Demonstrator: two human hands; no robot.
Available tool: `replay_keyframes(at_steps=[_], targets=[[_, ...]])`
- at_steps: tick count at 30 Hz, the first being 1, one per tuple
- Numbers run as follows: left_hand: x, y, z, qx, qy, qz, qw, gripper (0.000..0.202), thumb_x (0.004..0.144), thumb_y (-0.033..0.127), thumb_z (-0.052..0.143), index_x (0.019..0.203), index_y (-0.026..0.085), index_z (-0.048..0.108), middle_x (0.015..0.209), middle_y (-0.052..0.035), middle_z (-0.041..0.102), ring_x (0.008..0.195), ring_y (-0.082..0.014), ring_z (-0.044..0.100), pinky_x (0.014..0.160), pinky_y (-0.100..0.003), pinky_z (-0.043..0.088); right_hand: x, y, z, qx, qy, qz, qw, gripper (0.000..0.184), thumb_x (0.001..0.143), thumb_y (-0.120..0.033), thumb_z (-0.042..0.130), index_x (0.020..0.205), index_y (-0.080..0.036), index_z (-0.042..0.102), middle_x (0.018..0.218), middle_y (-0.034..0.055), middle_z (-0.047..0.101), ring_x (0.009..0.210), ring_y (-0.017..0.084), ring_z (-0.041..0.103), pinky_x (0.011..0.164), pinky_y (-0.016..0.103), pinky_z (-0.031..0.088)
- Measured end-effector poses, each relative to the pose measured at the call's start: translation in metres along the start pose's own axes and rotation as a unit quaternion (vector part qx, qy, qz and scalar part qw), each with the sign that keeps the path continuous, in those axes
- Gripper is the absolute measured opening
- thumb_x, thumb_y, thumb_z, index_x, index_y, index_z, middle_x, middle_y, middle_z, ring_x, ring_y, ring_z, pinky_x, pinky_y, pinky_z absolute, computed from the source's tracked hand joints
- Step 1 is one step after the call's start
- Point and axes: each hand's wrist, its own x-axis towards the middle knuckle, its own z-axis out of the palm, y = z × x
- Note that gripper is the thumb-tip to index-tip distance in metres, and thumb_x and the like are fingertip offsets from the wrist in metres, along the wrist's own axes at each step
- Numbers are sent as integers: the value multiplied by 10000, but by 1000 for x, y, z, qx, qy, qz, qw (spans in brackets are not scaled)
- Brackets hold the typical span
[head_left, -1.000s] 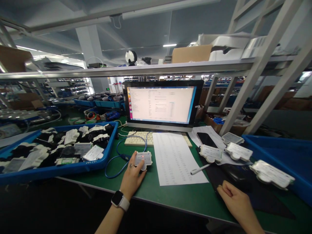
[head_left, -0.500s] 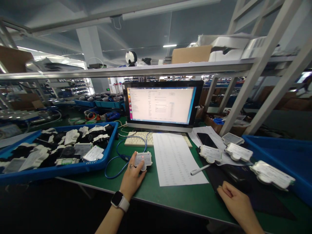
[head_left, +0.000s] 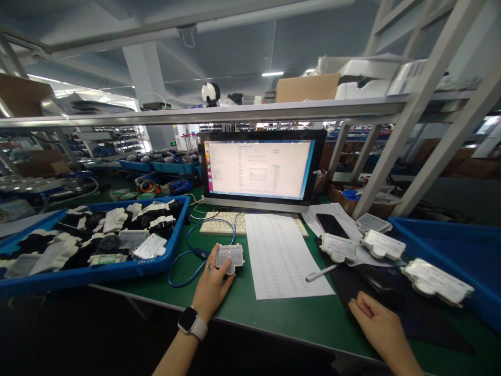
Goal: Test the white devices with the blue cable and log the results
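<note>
My left hand (head_left: pixel 214 277) is closed around the lower left of a small white electronic module (head_left: pixel 230 253) on the green bench. A red light glows on the module's grey label, near my finger. A blue cable (head_left: pixel 178 269) loops beside that hand, and its connection to the module is hidden. My right hand (head_left: pixel 371 312) rests with curled fingers on the edge of a black mouse pad (head_left: pixel 434 329), and nothing shows in it. Just beyond it sits a black mouse (head_left: pixel 378 284), apart from the fingers.
A blue tray (head_left: pixel 156 266) of black and white modules stands left. Printed sheets (head_left: pixel 285 261), a pen (head_left: pixel 321 272), a phone (head_left: pixel 332 225) and several modules (head_left: pixel 436 279) lie right of centre. Behind are a keyboard (head_left: pixel 219 224) and monitor (head_left: pixel 258 172). Another blue bin (head_left: pixel 450 245) borders the right.
</note>
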Motion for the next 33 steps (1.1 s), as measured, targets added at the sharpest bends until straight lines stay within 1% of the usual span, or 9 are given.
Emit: replay_keyframes(at_steps=[7, 11, 19, 27, 33], targets=[[-1, 0, 1, 3, -4, 2, 1000, 316, 817, 225, 551, 1127, 188, 505, 1427, -181, 236, 1258, -327, 393, 953, -429, 464, 0, 0, 0, -2, 0, -6, 1000, 331, 667, -455, 402, 513, -236, 207, 460, -55, 241, 412, 98, 322, 420, 214, 305], [-1, -1, 2, 1, -4, 1, 1000, 317, 815, 221, 553, 1128, 189, 506, 1429, -179, 234, 1257, -326, 394, 956, -430, 460, 1, 0, 1, -3, 5, -6, 1000, 337, 652, -474, 393, 503, -237, 204, 457, -55, 240, 411, 99, 324, 419, 213, 313], [-1, -2, 2, -8, 3, -1, 1000, 308, 811, 222, 554, 1117, 196, 524, 1440, -167, 243, 1259, -324, 394, 956, -440, 458, 0, 13, 6, 5, 1, -17, 1000, 338, 684, -452, 423, 527, -234, 218, 478, -59, 239, 429, 96, 332, 440, 202, 331], [-1, -1, 2, -1, 0, 2, 1000, 319, 818, 231, 548, 1133, 190, 509, 1428, -185, 245, 1251, -326, 404, 950, -434, 463, 0, 7, 4, 1, 15, -17, 1000, 337, 665, -458, 405, 517, -237, 198, 465, -58, 231, 411, 96, 316, 417, 211, 310], [-1, -2, 2, -1, -1, 1, 1000, 312, 817, 231, 552, 1124, 190, 515, 1428, -180, 246, 1257, -326, 395, 958, -432, 455, 0, 11, 6, 6, 14, -22, 1000, 344, 678, -445, 422, 532, -234, 194, 475, -60, 237, 424, 93, 314, 429, 208, 307]])
